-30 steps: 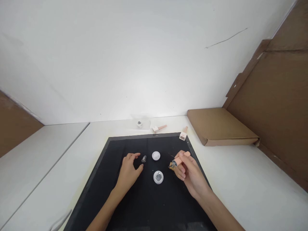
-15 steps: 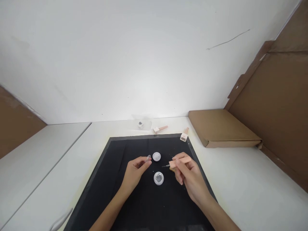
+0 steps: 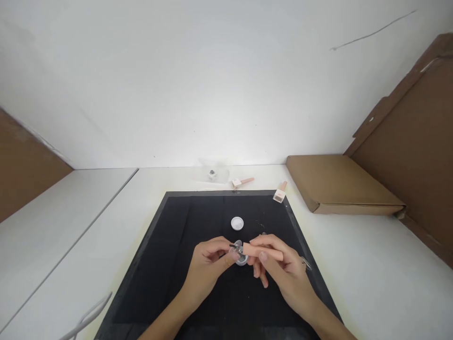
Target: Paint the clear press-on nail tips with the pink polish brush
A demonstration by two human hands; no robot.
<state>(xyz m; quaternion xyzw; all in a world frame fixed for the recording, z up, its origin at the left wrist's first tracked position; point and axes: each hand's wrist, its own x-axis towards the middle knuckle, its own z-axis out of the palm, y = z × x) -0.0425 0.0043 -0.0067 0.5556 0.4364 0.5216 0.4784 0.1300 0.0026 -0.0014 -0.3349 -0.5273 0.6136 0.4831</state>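
Note:
My left hand [image 3: 210,262] pinches a small clear oval piece [image 3: 234,251] between thumb and fingertips. It looks like a false nail, though fingers partly cover it. In my right hand [image 3: 279,259] is a nail polish brush with a pink handle [image 3: 264,251], its dark tip against or very near the clear piece. Below both hands' fingertips is an open small round jar [image 3: 242,260] with silvery contents, partly hidden. A round white lid [image 3: 237,223] lies behind it on the black mat [image 3: 208,212].
Two pale square nail polish bottles with pink caps lie beyond the mat: one bottle [image 3: 236,183] at the back, another bottle [image 3: 279,195] at its right corner. A clear tray [image 3: 221,174] is by the wall. A flat cardboard box [image 3: 343,184] rests at right; a white cable [image 3: 88,316] at lower left.
My hands have come together over the jar. The brush has moved left to the clear piece, which has moved right. The view has shifted slightly.

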